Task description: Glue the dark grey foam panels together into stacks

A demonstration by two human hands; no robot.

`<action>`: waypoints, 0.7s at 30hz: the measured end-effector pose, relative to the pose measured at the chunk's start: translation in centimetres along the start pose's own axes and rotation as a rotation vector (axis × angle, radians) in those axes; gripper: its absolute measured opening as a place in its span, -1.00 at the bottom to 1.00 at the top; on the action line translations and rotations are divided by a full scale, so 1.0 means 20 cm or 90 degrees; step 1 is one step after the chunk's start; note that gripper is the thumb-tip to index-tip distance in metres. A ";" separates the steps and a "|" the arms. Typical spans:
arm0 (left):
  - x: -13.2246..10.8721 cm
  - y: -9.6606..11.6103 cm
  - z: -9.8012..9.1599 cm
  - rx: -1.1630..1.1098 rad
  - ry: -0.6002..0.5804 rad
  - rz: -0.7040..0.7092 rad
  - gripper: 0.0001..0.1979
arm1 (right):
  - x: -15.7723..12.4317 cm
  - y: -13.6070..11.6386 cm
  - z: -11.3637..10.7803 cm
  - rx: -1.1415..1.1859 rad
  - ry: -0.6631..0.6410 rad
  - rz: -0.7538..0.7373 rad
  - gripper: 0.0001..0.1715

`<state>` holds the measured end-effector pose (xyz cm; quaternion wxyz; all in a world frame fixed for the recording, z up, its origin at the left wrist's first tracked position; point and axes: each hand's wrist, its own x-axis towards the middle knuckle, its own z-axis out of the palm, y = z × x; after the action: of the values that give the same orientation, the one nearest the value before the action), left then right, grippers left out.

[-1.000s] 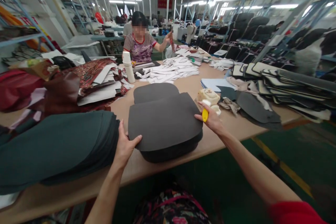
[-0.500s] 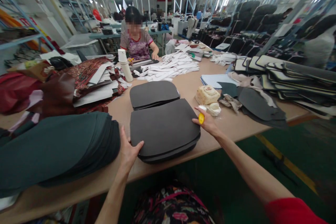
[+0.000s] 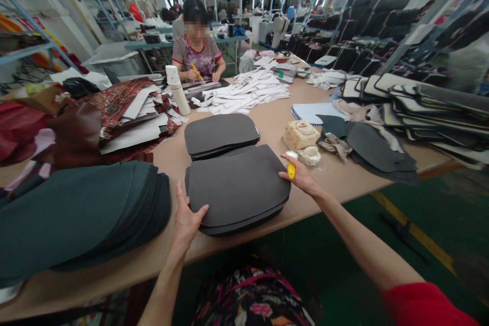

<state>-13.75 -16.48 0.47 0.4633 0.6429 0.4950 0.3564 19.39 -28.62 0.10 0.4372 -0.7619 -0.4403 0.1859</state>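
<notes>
Head view: near dark stack (image 3: 239, 183) sits by the table's (image 3: 328, 196) front edge, layers mostly aligned, some edges apparently left to even; left hand (image 3: 188, 218) spread, thumb on its corner, right hand (image 3: 303, 178) clamped round a yellow handle (image 3: 291, 171), farther stack (image 3: 221, 132) untouched.

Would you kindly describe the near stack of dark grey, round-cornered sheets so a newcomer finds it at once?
On the broad tan table, find the dark green sheet pile. Just right lies the dark grey, round-cornered stack; unlike the grey stack beyond, it has the left hand and right hand touching it.
</notes>
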 end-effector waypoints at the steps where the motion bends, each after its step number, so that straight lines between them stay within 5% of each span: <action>1: 0.00 0.00 0.00 -0.002 -0.003 -0.004 0.05 | 0.00 0.00 0.00 0.000 -0.002 -0.001 -0.29; 21: 0.01 0.02 0.03 0.222 -0.027 0.029 -0.05 | 0.01 0.04 0.03 -0.058 -0.016 -0.016 -0.22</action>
<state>-13.00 -16.57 0.71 0.3473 0.7317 0.5249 0.2619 19.49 -28.45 -0.84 0.3985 -0.7730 -0.4635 0.1698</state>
